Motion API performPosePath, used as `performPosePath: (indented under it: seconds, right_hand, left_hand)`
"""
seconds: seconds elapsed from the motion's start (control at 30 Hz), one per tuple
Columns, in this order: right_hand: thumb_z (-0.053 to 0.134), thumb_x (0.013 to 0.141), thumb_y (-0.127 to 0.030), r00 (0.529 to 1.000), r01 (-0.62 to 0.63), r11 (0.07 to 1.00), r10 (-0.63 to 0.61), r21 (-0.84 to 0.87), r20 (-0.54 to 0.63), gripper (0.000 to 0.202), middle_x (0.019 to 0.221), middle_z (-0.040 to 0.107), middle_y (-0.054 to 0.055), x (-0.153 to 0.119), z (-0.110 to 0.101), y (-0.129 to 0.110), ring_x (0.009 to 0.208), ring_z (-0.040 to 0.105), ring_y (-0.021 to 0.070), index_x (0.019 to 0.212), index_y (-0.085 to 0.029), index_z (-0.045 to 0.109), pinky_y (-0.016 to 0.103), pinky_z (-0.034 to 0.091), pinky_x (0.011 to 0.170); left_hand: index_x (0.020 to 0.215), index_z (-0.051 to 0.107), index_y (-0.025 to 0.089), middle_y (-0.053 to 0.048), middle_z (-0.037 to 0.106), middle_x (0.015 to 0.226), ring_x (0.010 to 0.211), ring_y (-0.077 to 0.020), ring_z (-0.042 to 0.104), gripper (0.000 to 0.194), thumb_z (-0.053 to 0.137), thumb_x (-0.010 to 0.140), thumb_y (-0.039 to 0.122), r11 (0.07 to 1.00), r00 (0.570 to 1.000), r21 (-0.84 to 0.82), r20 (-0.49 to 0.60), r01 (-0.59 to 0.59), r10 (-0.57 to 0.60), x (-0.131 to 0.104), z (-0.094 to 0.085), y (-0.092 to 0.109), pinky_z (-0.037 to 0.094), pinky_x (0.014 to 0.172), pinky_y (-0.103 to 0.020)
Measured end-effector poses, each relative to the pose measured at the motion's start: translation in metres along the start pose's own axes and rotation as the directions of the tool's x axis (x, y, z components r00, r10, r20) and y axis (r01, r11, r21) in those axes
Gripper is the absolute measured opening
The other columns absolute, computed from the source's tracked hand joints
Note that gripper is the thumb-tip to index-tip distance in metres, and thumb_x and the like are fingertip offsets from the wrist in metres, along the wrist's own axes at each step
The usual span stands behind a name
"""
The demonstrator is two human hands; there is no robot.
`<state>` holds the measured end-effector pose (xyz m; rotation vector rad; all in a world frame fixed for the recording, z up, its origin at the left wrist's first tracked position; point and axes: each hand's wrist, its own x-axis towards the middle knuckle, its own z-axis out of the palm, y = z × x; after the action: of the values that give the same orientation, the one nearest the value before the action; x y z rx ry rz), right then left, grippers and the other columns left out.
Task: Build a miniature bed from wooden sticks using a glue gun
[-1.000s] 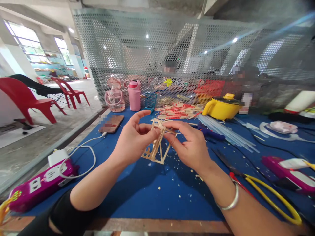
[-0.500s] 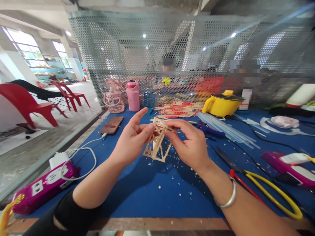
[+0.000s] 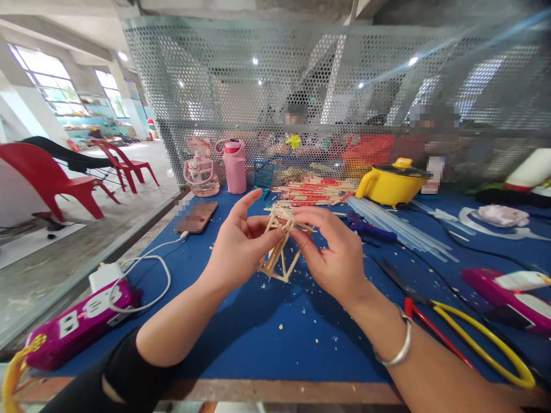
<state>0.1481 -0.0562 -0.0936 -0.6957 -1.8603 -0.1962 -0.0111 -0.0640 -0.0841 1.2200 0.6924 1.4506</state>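
Note:
A small pale wooden stick frame (image 3: 280,265), built of thin sticks with triangular bracing, is held between both hands over the blue table. My left hand (image 3: 241,244) grips its left upper side between thumb and fingers, with the index finger raised away. My right hand (image 3: 333,246) pinches the upper right part with thumb and index finger; a stick end pokes out beside those fingers. Some of the joints lie hidden behind my fingertips. Behind the frame lies a pile of red-marked wooden sticks (image 3: 316,191).
A blue glue gun (image 3: 370,228), clear glue sticks (image 3: 398,226), and red-yellow-handled shears (image 3: 430,301) lie right. A yellow pot (image 3: 392,186) stands behind. Leftward are a phone (image 3: 197,218), pink bottle (image 3: 235,166), and purple power strip (image 3: 81,318). Perforated mesh (image 3: 224,97) closes the back; people are beyond it.
The stick frame has turned slightly in my hands. My left thumb has shifted right across its upper part. The whole view has moved a little.

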Motion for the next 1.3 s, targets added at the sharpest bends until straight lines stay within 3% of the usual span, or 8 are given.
performPosePath:
  seconds: [0.2,0.53,0.77,0.97,1.07,1.3]
  right_hand:
    - [0.059,0.083,-0.011,0.985,0.161,0.985,-0.157,-0.061,0.072,0.023,0.115,0.062,0.012,0.004,-0.002,0.005,0.106,0.059,0.0192,0.103,-0.019,0.066,0.036,0.051,0.086]
    - [0.058,0.085,-0.017,0.978,0.185,0.953,-0.155,-0.240,0.140,0.009,0.110,0.066,0.011,0.017,-0.010,-0.002,0.102,0.059,0.0233,0.089,-0.016,0.066,0.041,0.047,0.089]
    - [0.057,0.086,-0.020,0.929,0.339,0.856,-0.239,-0.390,0.284,0.012,0.108,0.069,0.006,0.035,-0.022,-0.009,0.103,0.059,0.0246,0.085,-0.018,0.068,0.043,0.043,0.090]
    - [0.059,0.085,-0.021,0.821,0.467,0.821,-0.264,-0.329,0.507,0.011,0.106,0.070,0.003,0.058,-0.034,-0.012,0.102,0.059,0.0236,0.081,-0.021,0.069,0.042,0.041,0.088]
    - [0.058,0.086,-0.021,0.788,0.493,0.817,-0.272,-0.300,0.553,0.013,0.100,0.071,0.003,0.063,-0.034,-0.012,0.096,0.060,0.0221,0.080,-0.021,0.069,0.040,0.041,0.085]
    - [0.053,0.086,-0.016,0.824,0.391,0.898,-0.244,-0.203,0.511,0.016,0.084,0.071,0.004,0.057,-0.028,-0.006,0.082,0.063,0.0187,0.082,-0.018,0.067,0.034,0.048,0.075]
  left_hand:
    - [0.131,0.039,0.018,0.001,0.071,0.079,0.069,-0.0107,0.065,0.073,0.075,0.067,0.012,1.000,1.000,-0.010,-0.006,0.015,-0.015,-0.001,0.001,0.001,0.050,0.067,-0.022]
    - [0.128,0.040,0.017,0.001,0.072,0.077,0.067,-0.0070,0.064,0.067,0.072,0.070,0.009,0.999,0.998,-0.049,0.057,0.018,-0.015,0.002,-0.003,0.001,0.049,0.067,-0.018]
    - [0.133,0.039,0.019,0.000,0.072,0.078,0.068,-0.0102,0.065,0.074,0.074,0.068,0.012,1.000,0.999,0.012,0.035,0.027,-0.027,0.000,-0.003,0.002,0.051,0.065,-0.021]
    - [0.137,0.032,0.018,0.000,0.071,0.074,0.067,-0.0099,0.066,0.085,0.076,0.065,0.009,0.999,0.999,-0.040,0.044,0.031,-0.030,0.000,-0.001,0.003,0.053,0.067,-0.020]
    - [0.136,0.033,0.017,0.001,0.070,0.072,0.066,-0.0088,0.064,0.085,0.076,0.064,0.008,0.998,0.998,-0.052,0.045,0.035,-0.033,0.000,-0.001,0.004,0.052,0.066,-0.019]
    - [0.137,0.033,0.017,0.000,0.069,0.074,0.066,-0.0109,0.065,0.085,0.076,0.064,0.010,0.998,0.998,-0.044,0.035,0.047,-0.045,0.000,-0.004,0.006,0.051,0.065,-0.022]
